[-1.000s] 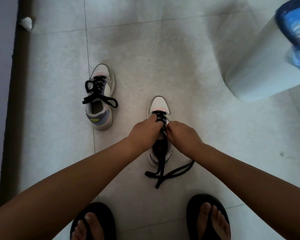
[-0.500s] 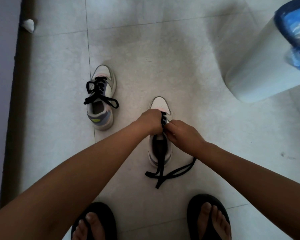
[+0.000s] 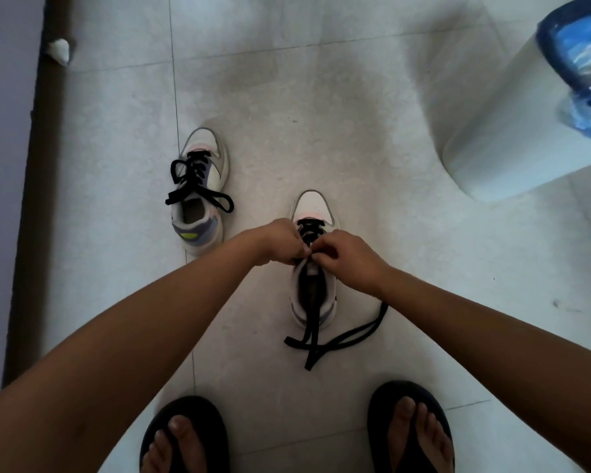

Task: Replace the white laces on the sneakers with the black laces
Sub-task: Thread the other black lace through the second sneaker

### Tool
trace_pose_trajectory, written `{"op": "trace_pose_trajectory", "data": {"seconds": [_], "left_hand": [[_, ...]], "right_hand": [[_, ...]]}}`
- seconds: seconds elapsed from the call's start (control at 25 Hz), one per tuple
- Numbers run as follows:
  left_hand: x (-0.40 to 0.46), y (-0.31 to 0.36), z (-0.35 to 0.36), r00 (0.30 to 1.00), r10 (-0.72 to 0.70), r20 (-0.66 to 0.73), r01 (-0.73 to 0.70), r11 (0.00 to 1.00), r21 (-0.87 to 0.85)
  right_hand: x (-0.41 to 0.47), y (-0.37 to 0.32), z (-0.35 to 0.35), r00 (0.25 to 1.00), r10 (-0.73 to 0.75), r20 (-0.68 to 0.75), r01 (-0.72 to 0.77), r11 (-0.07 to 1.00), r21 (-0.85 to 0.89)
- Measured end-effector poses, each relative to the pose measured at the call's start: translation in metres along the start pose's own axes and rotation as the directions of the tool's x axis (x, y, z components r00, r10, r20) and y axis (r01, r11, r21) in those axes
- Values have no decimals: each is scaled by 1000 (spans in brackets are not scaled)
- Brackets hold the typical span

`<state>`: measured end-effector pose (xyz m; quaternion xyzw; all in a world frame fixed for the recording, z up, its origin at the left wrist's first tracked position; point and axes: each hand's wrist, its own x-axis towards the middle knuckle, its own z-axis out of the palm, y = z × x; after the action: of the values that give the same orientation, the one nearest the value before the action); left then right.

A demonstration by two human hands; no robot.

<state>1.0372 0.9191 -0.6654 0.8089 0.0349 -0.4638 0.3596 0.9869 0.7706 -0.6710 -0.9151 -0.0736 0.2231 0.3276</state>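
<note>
Two white sneakers stand on the tiled floor. The left sneaker (image 3: pixel 201 196) carries a black lace tied in a bow. The right sneaker (image 3: pixel 313 213) has a black lace (image 3: pixel 313 322) threaded through its front eyelets, with both loose ends trailing over the heel onto the floor. My left hand (image 3: pixel 280 242) and my right hand (image 3: pixel 345 257) meet over the middle of this sneaker's tongue, fingers curled and pinching the black lace there. No white laces are in view.
A white bin (image 3: pixel 526 117) with a blue liner stands at the right. A dark baseboard (image 3: pixel 31 199) and wall run along the left, with a crumpled white scrap (image 3: pixel 59 51) beside it. My two feet in black sandals (image 3: pixel 410 431) stand near the bottom.
Both hands have shifted slightly toward the sneaker's heel, now meeting at the tongue's middle, exposing more laced eyelets at the toe. The loose lace ends lie much as before.
</note>
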Motion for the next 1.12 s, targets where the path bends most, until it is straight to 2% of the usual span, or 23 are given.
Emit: {"op": "trace_pose_trajectory", "data": {"seconds": [0.08, 0.2, 0.36, 0.52, 0.6, 0.72, 0.92, 1.12], "left_hand": [[1, -7, 7, 999, 36, -39, -35, 999, 30], [-4, -15, 16, 980, 195, -49, -187, 973, 132], [-7, -15, 16, 921, 388, -45, -357, 883, 305], [-6, -8, 8, 939, 311, 149, -344, 864, 367], [-6, -4, 9, 944, 272, 185, -328, 823, 465], [-6, 1, 16, 955, 236, 180, -295, 814, 500], [-7, -1, 12, 978, 106, 180, -158, 939, 305], [-9, 4, 17, 986, 77, 145, -130, 907, 401]], "right_hand": [[8, 0, -7, 991, 53, 120, -53, 999, -8], [10, 5, -13, 964, 60, 260, -42, 996, -72], [7, 11, -16, 963, 54, 264, -82, 992, 97], [-1, 10, -9, 987, 88, 134, -99, 992, 83], [-9, 10, -6, 994, 61, 88, -67, 995, 68], [-22, 9, -4, 1000, 4, 17, -4, 1000, -10], [-32, 6, 14, 1000, -23, -18, 17, 965, -260], [-36, 2, 25, 999, -10, -45, -4, 952, -306]]}}
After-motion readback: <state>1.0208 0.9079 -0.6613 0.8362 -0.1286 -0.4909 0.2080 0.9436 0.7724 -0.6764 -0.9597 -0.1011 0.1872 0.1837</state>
